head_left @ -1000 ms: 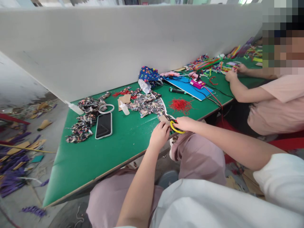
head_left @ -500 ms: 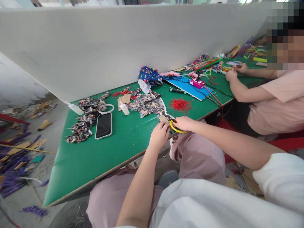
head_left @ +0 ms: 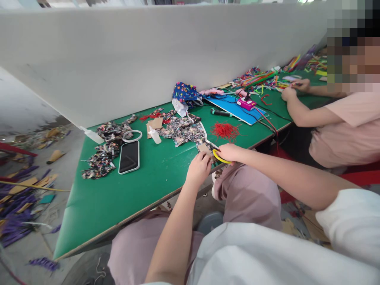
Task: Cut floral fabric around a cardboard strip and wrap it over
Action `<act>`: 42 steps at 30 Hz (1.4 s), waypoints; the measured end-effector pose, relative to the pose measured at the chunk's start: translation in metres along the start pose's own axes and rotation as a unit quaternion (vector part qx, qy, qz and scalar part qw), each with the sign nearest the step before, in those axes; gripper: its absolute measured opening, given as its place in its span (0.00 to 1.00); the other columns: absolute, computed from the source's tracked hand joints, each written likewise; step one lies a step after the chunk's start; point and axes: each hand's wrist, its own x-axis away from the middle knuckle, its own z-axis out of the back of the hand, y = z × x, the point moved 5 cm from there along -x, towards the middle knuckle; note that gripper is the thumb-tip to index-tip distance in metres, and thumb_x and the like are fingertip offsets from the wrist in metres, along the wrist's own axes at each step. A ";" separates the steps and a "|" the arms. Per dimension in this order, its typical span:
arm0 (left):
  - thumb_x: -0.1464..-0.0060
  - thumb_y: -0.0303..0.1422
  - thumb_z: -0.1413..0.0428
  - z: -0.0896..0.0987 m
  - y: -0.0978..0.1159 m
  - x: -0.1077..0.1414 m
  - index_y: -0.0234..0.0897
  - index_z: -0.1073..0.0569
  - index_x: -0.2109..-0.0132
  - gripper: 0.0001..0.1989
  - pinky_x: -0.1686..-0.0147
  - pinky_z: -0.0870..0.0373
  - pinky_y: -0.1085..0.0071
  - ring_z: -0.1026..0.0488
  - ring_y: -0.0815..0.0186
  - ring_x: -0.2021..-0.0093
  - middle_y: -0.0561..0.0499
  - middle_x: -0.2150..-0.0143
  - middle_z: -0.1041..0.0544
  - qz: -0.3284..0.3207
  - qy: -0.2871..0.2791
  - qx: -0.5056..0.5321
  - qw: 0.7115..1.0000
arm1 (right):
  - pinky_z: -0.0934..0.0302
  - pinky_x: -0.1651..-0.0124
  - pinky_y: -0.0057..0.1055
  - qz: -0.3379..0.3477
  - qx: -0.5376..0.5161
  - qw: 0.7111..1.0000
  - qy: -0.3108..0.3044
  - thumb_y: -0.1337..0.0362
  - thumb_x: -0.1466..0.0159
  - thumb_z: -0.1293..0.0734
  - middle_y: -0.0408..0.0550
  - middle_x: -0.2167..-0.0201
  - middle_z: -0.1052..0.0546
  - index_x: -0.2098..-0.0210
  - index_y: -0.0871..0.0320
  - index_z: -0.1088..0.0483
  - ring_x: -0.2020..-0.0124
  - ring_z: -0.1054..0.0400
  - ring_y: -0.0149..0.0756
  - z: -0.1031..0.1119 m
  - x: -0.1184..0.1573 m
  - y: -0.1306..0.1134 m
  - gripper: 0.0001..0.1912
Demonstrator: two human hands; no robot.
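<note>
At the table's front edge my right hand point(head_left: 229, 153) is closed around the yellow handles of a pair of scissors point(head_left: 221, 159). Their dark blades point left and away from me, towards a patterned fabric strip and a small brown cardboard piece point(head_left: 204, 148). My left hand point(head_left: 199, 168) pinches the cardboard and fabric just left of the scissors, with its fingertips partly hidden. Behind the hands lies a floral fabric piece point(head_left: 187, 128) with white edging. A heap of red strings point(head_left: 225, 132) is to its right.
On the green table point(head_left: 154, 186) are a phone point(head_left: 129, 157), a white ring point(head_left: 132, 136), two white squeeze bottles point(head_left: 154, 135) and bunched fabric point(head_left: 102, 160). A purple power box point(head_left: 246, 103) with cables sits on a blue board point(head_left: 228, 106). A co-worker's hands point(head_left: 292, 90) are at the right.
The scissors have turned slightly in my right hand, and their dark blades show a little more clearly. My left hand stays in place on the cardboard and fabric.
</note>
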 end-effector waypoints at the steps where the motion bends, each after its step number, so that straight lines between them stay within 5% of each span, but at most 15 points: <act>1: 0.43 0.30 0.53 0.000 0.000 0.000 0.38 0.32 0.56 0.09 0.50 0.35 0.65 0.34 0.63 0.50 0.46 0.51 0.32 0.000 -0.001 0.000 1.000 | 0.38 0.76 0.30 -0.003 0.001 1.000 -0.004 0.51 0.37 0.51 0.60 0.70 0.23 0.59 0.67 0.32 0.81 0.29 0.38 0.002 0.000 0.000 0.27; 7: 0.43 0.31 0.53 0.000 0.000 0.000 0.37 0.32 0.56 0.09 0.50 0.35 0.65 0.34 0.62 0.51 0.46 0.52 0.32 0.001 0.002 -0.002 1.000 | 0.37 0.74 0.31 -0.032 0.004 0.999 -0.042 0.52 0.36 0.50 0.62 0.67 0.24 0.56 0.69 0.33 0.74 0.28 0.41 0.015 0.003 -0.001 0.27; 13: 0.43 0.31 0.53 0.000 0.000 0.001 0.38 0.32 0.57 0.08 0.51 0.34 0.65 0.34 0.63 0.51 0.46 0.53 0.32 0.001 0.008 -0.003 1.000 | 0.36 0.56 0.40 -0.042 0.009 0.993 -0.106 0.59 0.38 0.39 0.51 0.53 0.32 0.51 0.60 0.37 0.56 0.34 0.36 0.031 0.000 0.001 0.18; 18: 0.43 0.31 0.53 0.000 0.000 0.001 0.37 0.32 0.56 0.09 0.51 0.34 0.66 0.34 0.63 0.51 0.46 0.53 0.31 0.002 0.012 -0.005 1.000 | 0.35 0.67 0.36 -0.021 0.011 0.991 -0.128 0.52 0.38 0.41 0.56 0.67 0.27 0.57 0.72 0.35 0.68 0.30 0.39 0.045 -0.010 0.001 0.25; 24: 0.43 0.31 0.53 0.002 0.001 0.001 0.38 0.32 0.55 0.09 0.52 0.34 0.66 0.33 0.63 0.51 0.46 0.54 0.31 0.004 0.013 -0.012 1.000 | 0.38 0.75 0.32 0.003 0.004 0.987 -0.162 0.43 0.41 0.44 0.44 0.83 0.33 0.67 0.69 0.34 0.82 0.35 0.32 0.060 -0.020 0.002 0.30; 33: 0.42 0.33 0.54 0.000 -0.001 -0.003 0.38 0.32 0.56 0.09 0.52 0.34 0.66 0.34 0.62 0.53 0.46 0.55 0.31 -0.008 -0.013 -0.035 0.999 | 0.39 0.74 0.31 0.030 0.006 0.987 -0.157 0.38 0.44 0.45 0.40 0.86 0.37 0.69 0.67 0.33 0.84 0.37 0.30 0.066 -0.019 0.006 0.33; 42: 0.43 0.40 0.53 0.005 -0.004 -0.009 0.35 0.33 0.54 0.15 0.53 0.34 0.64 0.33 0.58 0.53 0.44 0.58 0.30 -0.057 -0.080 -0.064 0.993 | 0.39 0.73 0.33 0.041 0.077 0.994 -0.058 0.35 0.46 0.49 0.55 0.76 0.26 0.66 0.63 0.31 0.77 0.30 0.40 0.037 -0.013 0.020 0.37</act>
